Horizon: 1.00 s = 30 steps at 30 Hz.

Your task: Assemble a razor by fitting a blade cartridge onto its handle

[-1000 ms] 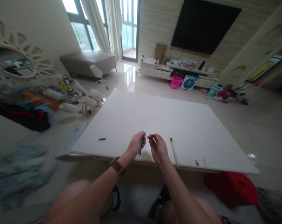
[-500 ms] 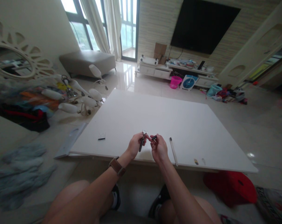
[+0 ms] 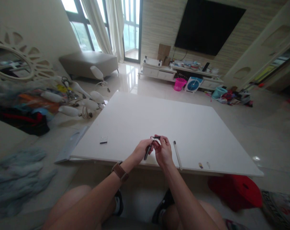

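Observation:
My left hand [image 3: 141,150] is closed around a slim dark pen-like barrel [image 3: 147,154] that points down and toward me. My right hand [image 3: 163,151] pinches a small dark part [image 3: 156,137] at the barrel's upper end, so both hands meet above the near edge of a large white board [image 3: 159,118]. A brown watch strap [image 3: 120,171] sits on my left wrist. A thin pale rod [image 3: 177,154] lies on the board just right of my right hand.
A small dark-edged flat piece [image 3: 103,140] lies on the board to the left; two tiny bits [image 3: 203,165] rest near its front right edge. A white chandelier [image 3: 80,99] and clutter lie on the floor left, a red object [image 3: 234,191] at right, grey cloth [image 3: 18,175] lower left.
My hands were slightly apart a second ago; now my right hand has moved left and brought the small dark part up against the top of the barrel held in my left hand.

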Available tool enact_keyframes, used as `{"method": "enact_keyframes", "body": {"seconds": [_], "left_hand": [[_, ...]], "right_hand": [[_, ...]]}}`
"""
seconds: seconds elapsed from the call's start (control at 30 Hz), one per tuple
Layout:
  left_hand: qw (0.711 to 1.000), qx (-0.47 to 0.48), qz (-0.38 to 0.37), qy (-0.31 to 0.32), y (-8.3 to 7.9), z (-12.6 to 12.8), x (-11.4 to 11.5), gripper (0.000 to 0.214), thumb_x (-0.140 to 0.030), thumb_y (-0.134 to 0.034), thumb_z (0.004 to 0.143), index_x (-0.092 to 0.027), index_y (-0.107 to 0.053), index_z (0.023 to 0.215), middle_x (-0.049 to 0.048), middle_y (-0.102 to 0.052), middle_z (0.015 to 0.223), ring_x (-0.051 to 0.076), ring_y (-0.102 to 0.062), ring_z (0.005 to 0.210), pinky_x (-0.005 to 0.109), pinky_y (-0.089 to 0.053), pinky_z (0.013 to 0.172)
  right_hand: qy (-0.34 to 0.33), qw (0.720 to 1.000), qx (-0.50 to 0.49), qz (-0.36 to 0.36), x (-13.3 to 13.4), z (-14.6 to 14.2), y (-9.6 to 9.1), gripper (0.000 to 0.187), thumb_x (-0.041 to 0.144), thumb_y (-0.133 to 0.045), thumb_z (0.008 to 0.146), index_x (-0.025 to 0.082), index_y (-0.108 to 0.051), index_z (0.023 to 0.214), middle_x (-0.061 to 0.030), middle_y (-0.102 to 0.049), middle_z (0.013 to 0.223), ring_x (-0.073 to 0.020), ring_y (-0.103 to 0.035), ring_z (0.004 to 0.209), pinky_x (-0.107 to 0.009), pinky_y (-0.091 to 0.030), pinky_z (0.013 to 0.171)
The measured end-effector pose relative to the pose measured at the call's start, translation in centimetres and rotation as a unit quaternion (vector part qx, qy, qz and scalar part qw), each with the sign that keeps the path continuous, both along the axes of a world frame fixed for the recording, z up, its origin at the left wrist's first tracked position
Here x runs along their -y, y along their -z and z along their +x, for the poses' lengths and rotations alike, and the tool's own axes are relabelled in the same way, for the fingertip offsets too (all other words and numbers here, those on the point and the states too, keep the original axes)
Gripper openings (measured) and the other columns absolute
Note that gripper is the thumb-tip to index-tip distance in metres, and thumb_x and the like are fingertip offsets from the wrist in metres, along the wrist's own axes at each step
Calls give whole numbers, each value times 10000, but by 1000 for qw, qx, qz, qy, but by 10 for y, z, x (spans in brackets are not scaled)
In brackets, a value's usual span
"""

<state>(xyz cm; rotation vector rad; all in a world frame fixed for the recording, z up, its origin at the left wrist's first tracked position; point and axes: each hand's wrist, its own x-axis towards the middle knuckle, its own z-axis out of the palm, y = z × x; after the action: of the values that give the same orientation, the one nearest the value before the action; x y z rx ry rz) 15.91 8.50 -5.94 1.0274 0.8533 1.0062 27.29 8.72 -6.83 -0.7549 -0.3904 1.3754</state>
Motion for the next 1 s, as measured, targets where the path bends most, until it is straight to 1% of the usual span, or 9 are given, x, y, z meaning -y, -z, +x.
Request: {"method": "enact_keyframes", "body": {"seconds": [0.1, 0.23, 0.4, 0.6, 0.73, 0.8, 0.9, 0.97, 1.0], "left_hand": [[1000, -12, 14, 22, -3, 1, 3, 439, -514, -474, 902, -150, -534, 664, -3, -490, 576, 103, -423, 528, 246, -330, 532], [999, -37, 21, 20, -13, 1, 7, 459, -544, -486, 900, -152, -527, 664, -1, -497, 583, 99, -421, 531, 240, -318, 526], [998, -60, 32, 17, -19, 0, 9, 463, -567, -474, 893, -162, -500, 670, -3, -498, 578, 100, -436, 520, 237, -315, 507], [998, -58, 32, 6, -21, -1, 10, 465, -579, -450, 899, -174, -470, 672, -14, -485, 554, 92, -418, 483, 230, -311, 481], [998, -53, 29, 11, -20, -2, 11, 489, -585, -441, 906, -170, -467, 648, -10, -473, 531, 88, -419, 472, 221, -315, 470], [999, -29, 9, 14, -18, -1, 10, 488, -594, -468, 893, -168, -466, 655, -18, -460, 538, 77, -397, 459, 210, -297, 447], [998, 38, -42, 17, -20, 1, 6, 436, -586, -544, 856, -167, -501, 741, -65, -381, 541, 50, -276, 418, 187, -194, 395], [997, 64, -36, -9, -30, -2, 6, 381, -532, -614, 828, -168, -521, 760, -88, -322, 520, 41, -210, 409, 184, -141, 388], [997, 63, -7, -39, -38, -5, 9, 355, -489, -650, 814, -167, -524, 734, -89, -316, 508, 40, -214, 411, 184, -150, 390]], "right_hand": [[-3, 1000, 9, 13, 0, 0, 0, 313, 361, -862, 685, 189, -617, 776, -35, -735, 901, -197, -723, 836, -222, -553, 591], [-15, 999, 17, 24, 2, 0, -4, 296, 374, -850, 707, 189, -627, 770, -43, -735, 940, -190, -716, 826, -216, -533, 551], [-41, 998, 16, 35, 4, 0, -8, 265, 336, -866, 696, 190, -650, 741, -33, -741, 954, -188, -713, 929, -221, -562, 683], [-79, 995, 19, 59, 6, 2, -11, 224, 306, -861, 707, 199, -666, 728, -35, -749, 997, -172, -697, 989, -242, -552, 818], [-95, 992, 40, 75, 7, 2, -13, 191, 308, -836, 741, 200, -679, 747, -32, -746, 1010, -168, -694, 990, -262, -538, 865], [-90, 991, 52, 80, 6, 3, -13, 176, 297, -832, 748, 197, -687, 763, -30, -741, 1019, -165, -695, 983, -258, -535, 860], [-51, 996, 39, 64, 2, 7, -13, 188, 302, -847, 725, 212, -696, 793, -6, -738, 981, -150, -697, 953, -237, -537, 814], [-19, 998, 22, 48, 0, 12, -13, 212, 303, -858, 707, 228, -702, 830, 14, -733, 956, -141, -697, 948, -222, -536, 787], [-11, 999, 17, 41, -1, 14, -13, 224, 297, -861, 702, 233, -704, 849, 19, -730, 955, -141, -696, 955, -218, -535, 783]]}}
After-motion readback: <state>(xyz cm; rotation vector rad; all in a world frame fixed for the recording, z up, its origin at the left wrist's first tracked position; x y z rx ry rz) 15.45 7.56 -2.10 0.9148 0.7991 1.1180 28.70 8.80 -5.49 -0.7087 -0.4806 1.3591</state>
